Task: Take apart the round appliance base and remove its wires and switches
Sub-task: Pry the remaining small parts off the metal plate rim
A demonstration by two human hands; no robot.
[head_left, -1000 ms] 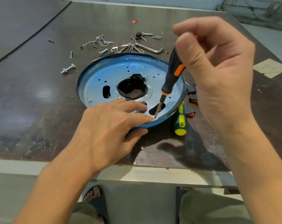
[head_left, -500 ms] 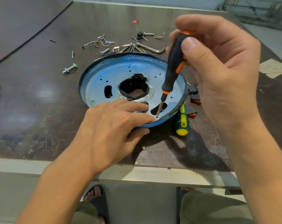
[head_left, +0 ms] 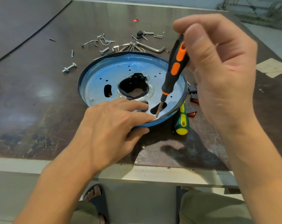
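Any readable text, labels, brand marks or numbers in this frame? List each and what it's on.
None legible in this view.
black-and-orange screwdriver: no marking visible on the handle.
green-and-yellow screwdriver: none visible.
blue round base: holes and screws only, no label.
pale paper scrap: looks blank.
red switches: too small to tell.

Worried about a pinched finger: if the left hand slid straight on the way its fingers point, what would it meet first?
Probably the metal shaft of the black-and-orange screwdriver, standing on the blue base just beyond the index fingertip of the left hand, though depth is unclear.
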